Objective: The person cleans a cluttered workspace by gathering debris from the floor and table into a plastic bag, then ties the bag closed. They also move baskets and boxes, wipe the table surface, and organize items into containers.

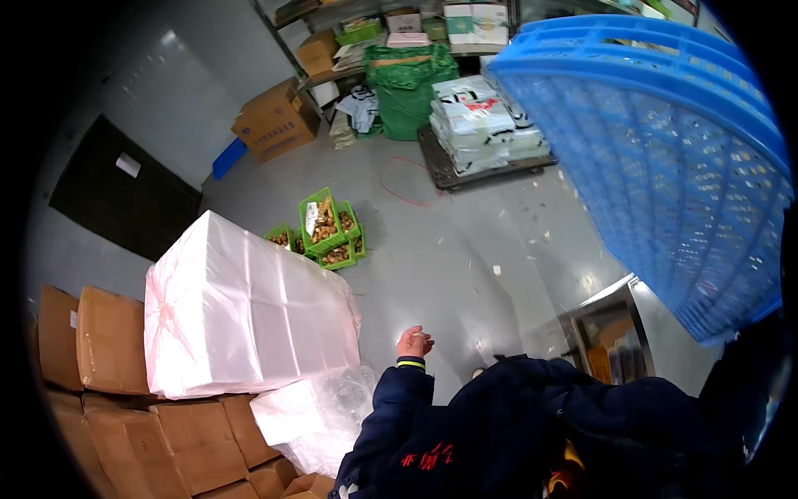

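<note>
My left hand hangs in front of me over the grey floor, its fingers loosely bent and holding nothing. A dark blue sleeve with a yellow-green band ends at its wrist. Up close on the right is a large blue plastic basket with perforated walls, tilted on its side. The right sleeve runs toward the basket's lower edge, but my right hand does not show. Nearest to my left hand is a big block wrapped in white plastic film, with clear plastic wrap beside it.
Small green crates of brownish produce stand on the floor ahead. Brown cartons are stacked at lower left. Wrapped white bundles sit on a dark platform cart. A metal-framed bin stands at right; a red strap lies on the floor.
</note>
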`<action>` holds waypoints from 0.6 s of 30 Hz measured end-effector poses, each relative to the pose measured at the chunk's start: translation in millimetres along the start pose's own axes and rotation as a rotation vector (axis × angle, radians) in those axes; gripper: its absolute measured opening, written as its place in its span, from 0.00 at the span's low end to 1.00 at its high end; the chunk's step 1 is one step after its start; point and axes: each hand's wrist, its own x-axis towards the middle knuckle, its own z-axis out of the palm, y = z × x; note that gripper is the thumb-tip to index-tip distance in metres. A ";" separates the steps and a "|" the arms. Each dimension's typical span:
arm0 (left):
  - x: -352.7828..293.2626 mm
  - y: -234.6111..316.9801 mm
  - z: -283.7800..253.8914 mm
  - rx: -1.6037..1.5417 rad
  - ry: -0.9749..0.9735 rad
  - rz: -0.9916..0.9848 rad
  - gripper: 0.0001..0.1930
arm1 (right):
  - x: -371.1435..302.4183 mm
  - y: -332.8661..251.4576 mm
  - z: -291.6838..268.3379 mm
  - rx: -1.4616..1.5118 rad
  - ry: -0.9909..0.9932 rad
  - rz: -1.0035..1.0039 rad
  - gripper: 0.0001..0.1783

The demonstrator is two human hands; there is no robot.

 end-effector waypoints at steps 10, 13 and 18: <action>175.0 196.4 49.3 -0.197 -0.008 0.310 0.12 | 244.0 91.8 401.6 0.500 -0.293 -0.071 0.22; 202.2 241.6 17.6 -0.315 0.098 0.333 0.18 | 278.2 95.0 518.1 0.471 -0.462 -0.252 0.22; 227.7 332.6 14.0 -0.160 0.271 0.110 0.32 | 355.0 66.5 716.2 0.760 -0.693 -0.882 0.20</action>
